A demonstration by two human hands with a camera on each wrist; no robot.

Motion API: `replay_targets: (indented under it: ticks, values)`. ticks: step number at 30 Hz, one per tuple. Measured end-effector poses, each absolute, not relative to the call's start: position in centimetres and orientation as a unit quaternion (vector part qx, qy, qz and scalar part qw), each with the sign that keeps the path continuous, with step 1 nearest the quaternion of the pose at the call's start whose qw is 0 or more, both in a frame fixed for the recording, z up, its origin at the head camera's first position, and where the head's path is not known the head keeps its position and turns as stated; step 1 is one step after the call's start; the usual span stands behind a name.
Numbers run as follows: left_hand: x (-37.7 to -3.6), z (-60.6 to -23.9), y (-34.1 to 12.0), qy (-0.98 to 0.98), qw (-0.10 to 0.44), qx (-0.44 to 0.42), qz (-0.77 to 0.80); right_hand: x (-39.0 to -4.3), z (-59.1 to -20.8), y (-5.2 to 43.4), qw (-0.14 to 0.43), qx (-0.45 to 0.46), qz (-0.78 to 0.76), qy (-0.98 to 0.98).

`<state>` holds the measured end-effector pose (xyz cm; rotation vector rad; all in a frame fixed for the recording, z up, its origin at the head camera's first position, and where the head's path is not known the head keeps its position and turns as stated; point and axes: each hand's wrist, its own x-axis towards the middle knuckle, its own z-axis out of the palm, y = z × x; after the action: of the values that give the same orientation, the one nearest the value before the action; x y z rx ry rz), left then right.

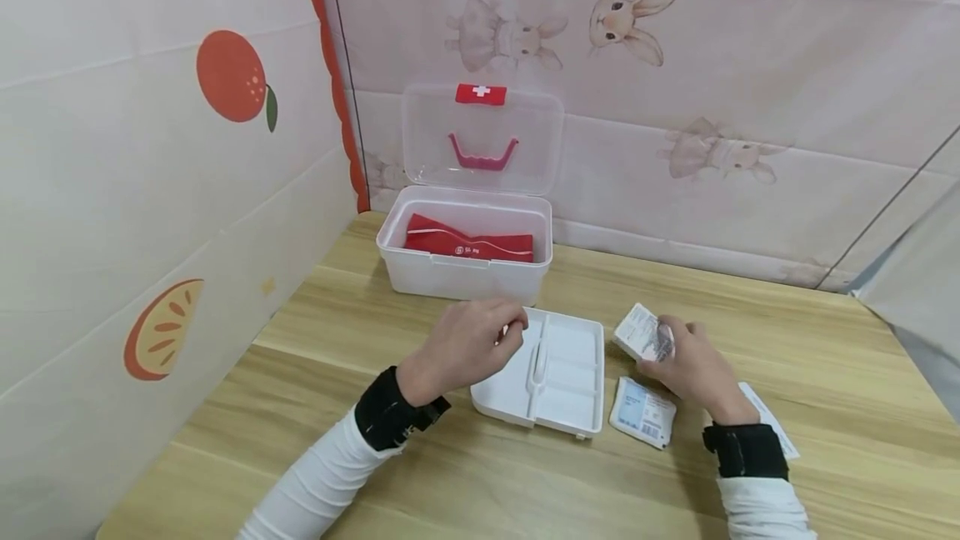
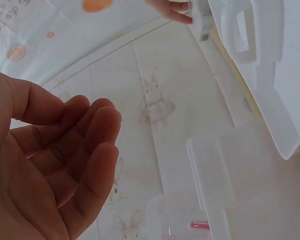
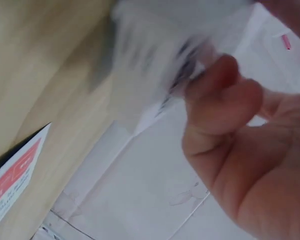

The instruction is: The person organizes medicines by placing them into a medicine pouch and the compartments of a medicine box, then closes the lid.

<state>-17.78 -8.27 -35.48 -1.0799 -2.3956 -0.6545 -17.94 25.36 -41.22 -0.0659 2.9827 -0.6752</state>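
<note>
My right hand grips a small white pack with dark printing, its fingers and thumb at the pack's near end. Close up in the right wrist view the white pack is blurred. Just below it on the table lies a flat white-and-blue printed packet. My left hand hovers over the left part of a white divided tray that has a handle along its middle. In the left wrist view the left hand has loosely curled fingers and holds nothing.
Behind the tray stands a clear first-aid box, lid raised, with a folded red pouch inside. A card with red printing lies near the right wrist. Printed cloth walls border the wooden table.
</note>
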Motion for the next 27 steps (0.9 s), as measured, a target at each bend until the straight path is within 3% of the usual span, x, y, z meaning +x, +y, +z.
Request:
replay_targets:
  ticks: [11, 23, 27]
  values:
    - [-17.6, -35.7, -8.0, -0.859, 0.218, -0.406, -0.224, -17.0, -38.3, 22.4, -0.065, -0.015, -0.269, 0.961]
    - [-16.8, -35.6, -7.1, -0.867, 0.109, -0.399, -0.277, -14.4, -36.1, 16.7, -0.067, -0.079, -0.362, 0.926]
    - [-16.6, -35.7, -6.9, -0.859, 0.107, -0.402, -0.299, -13.6, -36.4, 14.5, -0.075, -0.103, -0.333, 0.934]
